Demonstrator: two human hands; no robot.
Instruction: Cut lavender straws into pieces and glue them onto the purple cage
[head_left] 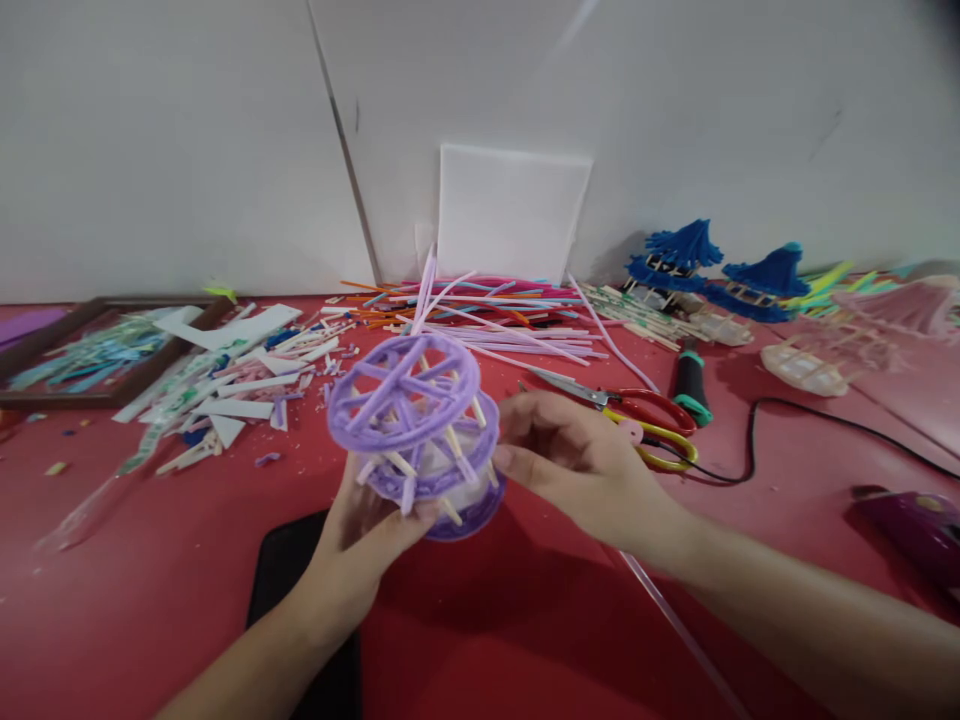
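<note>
A round purple pipe-cleaner model (409, 400) with a spoked wheel on top, pale wooden sticks through its sides and a white core is held up above the red table. My left hand (379, 540) grips it from below and the left, thumb along its lower front; the other fingers are mostly hidden behind it. On the right side, my right hand (570, 450) has its fingers bent and its thumb and fingertips closed at the model's rim. What lies between those fingertips is too small to make out.
Scissors (630, 408) with red and yellow handles lie beyond my right hand, near a teal-and-black handled tool (691, 385) and a black cable (752, 430). Foam scraps (240, 405) lie left; a dark flat object (289, 560) is under my left arm. Pipe cleaners (495, 320) and blue-roofed models (679, 260) stand behind.
</note>
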